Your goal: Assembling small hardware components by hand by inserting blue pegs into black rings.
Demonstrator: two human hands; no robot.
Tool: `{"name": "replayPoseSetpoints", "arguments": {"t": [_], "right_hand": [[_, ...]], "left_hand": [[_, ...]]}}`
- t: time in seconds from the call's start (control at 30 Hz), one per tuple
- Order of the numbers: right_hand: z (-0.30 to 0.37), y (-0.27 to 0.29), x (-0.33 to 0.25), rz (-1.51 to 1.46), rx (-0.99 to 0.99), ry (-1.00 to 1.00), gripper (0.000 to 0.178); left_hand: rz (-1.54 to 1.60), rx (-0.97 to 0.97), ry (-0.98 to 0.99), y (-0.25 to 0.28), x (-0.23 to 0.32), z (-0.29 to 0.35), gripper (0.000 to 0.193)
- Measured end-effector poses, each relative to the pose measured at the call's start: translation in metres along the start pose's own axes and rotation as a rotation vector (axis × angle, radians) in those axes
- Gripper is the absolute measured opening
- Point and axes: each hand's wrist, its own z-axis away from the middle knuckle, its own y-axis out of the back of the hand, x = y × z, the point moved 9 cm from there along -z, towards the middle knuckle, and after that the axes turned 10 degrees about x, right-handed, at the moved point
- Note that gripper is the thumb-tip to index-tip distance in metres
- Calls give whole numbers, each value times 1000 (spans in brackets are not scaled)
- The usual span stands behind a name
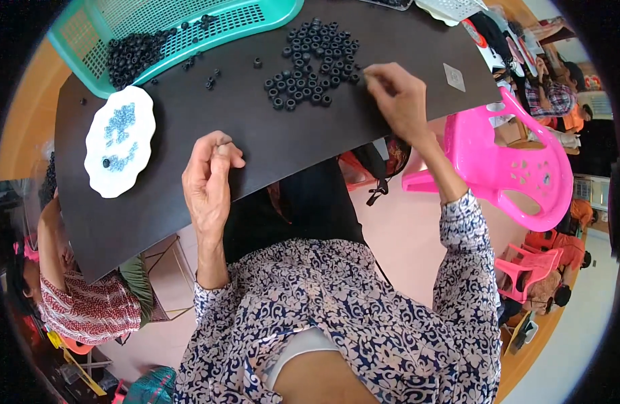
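Several small black ring-shaped beads [315,66] lie in a loose one-layer cluster at the far middle of the dark table. At the cluster's right edge is my right hand [403,101], its fingertips drawn together close to the outermost beads. Whatever those fingertips may hold is too small to make out. Nearer to me, over the table's front edge, my left hand [209,176] is curled with thumb and finger pressed together. Its contents, if any, cannot be made out. A white scalloped plate [131,158] to the left carries tiny pale-blue beads and one black bead [106,163].
A green perforated basket [239,20] with black pieces [131,57] stands at the far left. Stray black bits [210,82] lie before it. A clear square sticker [454,77] is on the table's right. A pink chair [508,158] stands right; another person [91,303] sits left.
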Motion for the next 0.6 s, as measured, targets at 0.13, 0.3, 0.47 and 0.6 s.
{"name": "replayPoseSetpoints", "arguments": {"t": [0.13, 0.3, 0.47, 0.6], "right_hand": [[-13, 8, 50, 51, 1, -154, 13], [-14, -7, 53, -53, -98, -232, 18], [-20, -21, 32, 86, -136, 2, 19], [-18, -14, 41, 31, -83, -97, 15]], "left_hand": [[6, 7, -29, 2, -1, 0, 16], [-17, 10, -19, 0, -1, 0, 16], [-21, 42, -33, 3, 4, 1, 14], [-44, 14, -39, -1, 4, -1, 13]]}}
